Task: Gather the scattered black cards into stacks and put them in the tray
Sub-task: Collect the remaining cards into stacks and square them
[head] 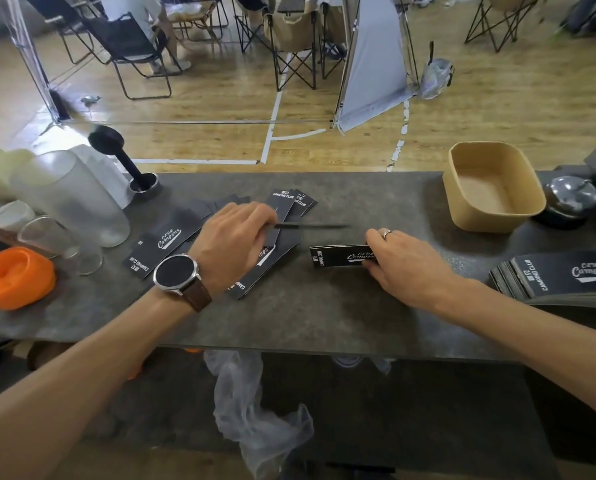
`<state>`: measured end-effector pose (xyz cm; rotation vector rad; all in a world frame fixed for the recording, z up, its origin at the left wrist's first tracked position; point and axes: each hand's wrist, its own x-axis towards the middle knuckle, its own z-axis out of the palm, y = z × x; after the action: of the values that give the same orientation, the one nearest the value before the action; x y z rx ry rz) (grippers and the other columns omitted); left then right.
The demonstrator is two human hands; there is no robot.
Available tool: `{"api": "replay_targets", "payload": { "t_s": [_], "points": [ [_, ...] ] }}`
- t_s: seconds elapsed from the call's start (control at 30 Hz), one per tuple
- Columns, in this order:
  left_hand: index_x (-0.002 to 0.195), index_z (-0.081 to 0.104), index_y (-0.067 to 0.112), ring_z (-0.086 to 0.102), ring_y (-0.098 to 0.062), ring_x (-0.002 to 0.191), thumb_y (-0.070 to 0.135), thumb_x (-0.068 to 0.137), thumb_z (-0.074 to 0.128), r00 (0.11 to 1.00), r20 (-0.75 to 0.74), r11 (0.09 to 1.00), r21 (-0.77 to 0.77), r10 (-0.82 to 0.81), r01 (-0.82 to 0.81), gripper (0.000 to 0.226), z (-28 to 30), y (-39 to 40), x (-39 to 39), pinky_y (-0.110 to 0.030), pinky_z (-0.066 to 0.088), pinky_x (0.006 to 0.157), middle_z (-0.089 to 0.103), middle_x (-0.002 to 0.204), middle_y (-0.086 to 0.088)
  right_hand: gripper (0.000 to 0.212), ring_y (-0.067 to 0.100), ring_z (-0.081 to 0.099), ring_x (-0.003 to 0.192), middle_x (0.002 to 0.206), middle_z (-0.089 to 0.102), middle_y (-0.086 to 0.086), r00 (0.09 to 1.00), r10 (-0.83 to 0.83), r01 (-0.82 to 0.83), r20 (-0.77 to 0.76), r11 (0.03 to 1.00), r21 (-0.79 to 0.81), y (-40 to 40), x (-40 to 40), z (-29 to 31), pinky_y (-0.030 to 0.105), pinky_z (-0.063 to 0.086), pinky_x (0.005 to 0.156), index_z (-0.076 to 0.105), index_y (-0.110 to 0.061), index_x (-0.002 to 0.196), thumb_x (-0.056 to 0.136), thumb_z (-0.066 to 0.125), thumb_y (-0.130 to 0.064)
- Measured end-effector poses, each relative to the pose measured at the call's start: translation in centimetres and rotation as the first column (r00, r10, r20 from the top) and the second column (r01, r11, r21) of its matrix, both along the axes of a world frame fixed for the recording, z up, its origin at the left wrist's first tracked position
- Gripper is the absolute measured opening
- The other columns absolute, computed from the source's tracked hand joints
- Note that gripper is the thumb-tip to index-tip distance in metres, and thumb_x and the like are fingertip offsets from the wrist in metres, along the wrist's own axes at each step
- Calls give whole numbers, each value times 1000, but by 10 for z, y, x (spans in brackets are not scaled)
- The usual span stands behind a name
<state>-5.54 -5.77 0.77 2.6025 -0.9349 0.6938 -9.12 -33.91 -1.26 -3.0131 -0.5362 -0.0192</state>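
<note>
While the left hand [236,242] pinches one card [310,226] edge-on, the right hand [398,259] clamps a small stack [338,256]; loose cards [165,242] beneath the left fingers could slide, misaligning the stack.

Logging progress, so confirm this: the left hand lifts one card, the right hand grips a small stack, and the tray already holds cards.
One thing is wrong: the tray holds no cards yet; the head view shows its inside bare. The rest stands: the left hand lifts one card, and the right hand grips a small stack.
</note>
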Motion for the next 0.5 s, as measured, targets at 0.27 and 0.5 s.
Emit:
{"api": "replay_targets", "payload": {
  "t_s": [0.27, 0.5],
  "points": [
    [99, 54, 15, 45, -16, 70, 1, 91, 53, 937, -345, 993, -117, -62, 23, 16, -16, -7, -13, -32, 40, 66, 55, 83, 9, 66, 30, 56, 105, 118, 55, 8, 998, -39, 42, -57, 998, 54, 0, 0, 0, 43, 52, 77, 18, -15, 151, 98, 53, -33],
    [107, 58, 16, 54, -22, 77, 5, 89, 42, 946, -324, 984, -176, -31, -28, 26, -34, -44, -27, -34, 42, 74, 64, 95, 1, 18, 28, 54, 90, 95, 53, 3, 1000, 15, -15, 2, 997, 74, -3, -1, -1, 44, 49, 64, 43, -17, 97, 95, 56, -29]
  ]
}}
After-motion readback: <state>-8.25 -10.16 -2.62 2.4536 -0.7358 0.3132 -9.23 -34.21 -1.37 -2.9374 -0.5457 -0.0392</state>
